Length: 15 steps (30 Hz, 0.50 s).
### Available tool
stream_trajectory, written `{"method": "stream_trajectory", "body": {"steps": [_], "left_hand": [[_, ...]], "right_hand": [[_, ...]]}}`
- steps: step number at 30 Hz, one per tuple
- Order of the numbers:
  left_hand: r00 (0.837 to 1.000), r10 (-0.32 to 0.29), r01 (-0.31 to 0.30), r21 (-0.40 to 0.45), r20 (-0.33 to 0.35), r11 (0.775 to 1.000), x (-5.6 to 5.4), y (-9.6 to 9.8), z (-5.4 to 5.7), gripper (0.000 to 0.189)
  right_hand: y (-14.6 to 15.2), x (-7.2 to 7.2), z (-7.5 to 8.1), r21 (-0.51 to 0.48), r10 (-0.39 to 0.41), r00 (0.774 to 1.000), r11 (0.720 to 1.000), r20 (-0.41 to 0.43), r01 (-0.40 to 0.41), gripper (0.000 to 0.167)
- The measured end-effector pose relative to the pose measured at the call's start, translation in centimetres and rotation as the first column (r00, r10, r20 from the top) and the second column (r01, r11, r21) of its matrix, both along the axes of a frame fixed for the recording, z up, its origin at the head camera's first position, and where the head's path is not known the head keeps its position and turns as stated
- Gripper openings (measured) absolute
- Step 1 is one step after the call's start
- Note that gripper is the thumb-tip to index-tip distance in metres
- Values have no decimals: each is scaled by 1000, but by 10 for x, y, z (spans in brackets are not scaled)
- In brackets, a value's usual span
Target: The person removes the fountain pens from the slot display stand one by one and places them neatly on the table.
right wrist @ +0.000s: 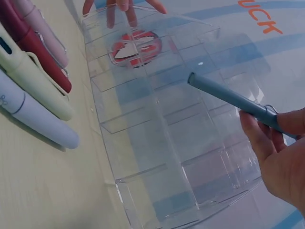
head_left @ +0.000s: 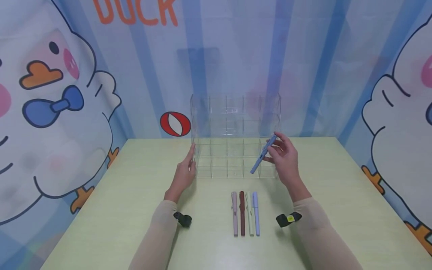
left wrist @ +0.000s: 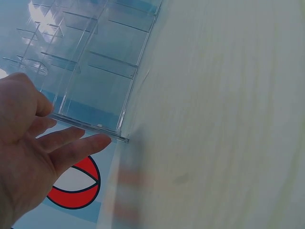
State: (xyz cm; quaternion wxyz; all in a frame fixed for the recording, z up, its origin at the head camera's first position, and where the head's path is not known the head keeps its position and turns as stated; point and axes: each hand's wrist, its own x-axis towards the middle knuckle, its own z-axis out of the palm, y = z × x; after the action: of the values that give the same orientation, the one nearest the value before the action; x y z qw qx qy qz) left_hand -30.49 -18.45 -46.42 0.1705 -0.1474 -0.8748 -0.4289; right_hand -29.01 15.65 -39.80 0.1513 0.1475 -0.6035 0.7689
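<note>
A clear compartmented rack (head_left: 235,147) stands at the back of the table. My left hand (head_left: 184,173) rests against its left side; in the left wrist view the fingers (left wrist: 71,145) lie along the rack's edge, fairly straight. My right hand (head_left: 286,161) pinches a blue pen (head_left: 263,154) between thumb and fingers, tilted, in front of the rack's right part. In the right wrist view the blue pen (right wrist: 228,98) points over the compartments. Below the rack lie a mauve pen (head_left: 234,213), a dark red pen (head_left: 242,213), a pale green pen (head_left: 250,214) and a light blue pen (head_left: 256,214), side by side.
The pale wooden table (head_left: 111,225) reaches a patterned cloth backdrop (head_left: 229,56) with duck figures. Dark wrist cameras (head_left: 183,219) are strapped over both sleeves. Several compartments show through the rack's clear walls.
</note>
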Motion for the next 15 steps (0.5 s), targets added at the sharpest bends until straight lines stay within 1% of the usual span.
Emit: {"method": "stream_trajectory", "body": {"steps": [3,7,11,15], "left_hand": [[1000,9,-9,-9,0,1000,-1,1,0,67],[1000,25,-25,-24,11,999,0,1,0,68],[999,32,-32,-27,18,999,-1,1,-1,70],[999,29,-29,-24,18,999,-1,1,-1,71]], "right_hand": [[6,1,2,37,55,997,998,52,-57,50],[13,1,3,104,126,985,985,120,-139,52],[17,0,3,195,149,971,963,185,-185,55],[20,-1,3,257,159,959,941,235,-219,56]]}}
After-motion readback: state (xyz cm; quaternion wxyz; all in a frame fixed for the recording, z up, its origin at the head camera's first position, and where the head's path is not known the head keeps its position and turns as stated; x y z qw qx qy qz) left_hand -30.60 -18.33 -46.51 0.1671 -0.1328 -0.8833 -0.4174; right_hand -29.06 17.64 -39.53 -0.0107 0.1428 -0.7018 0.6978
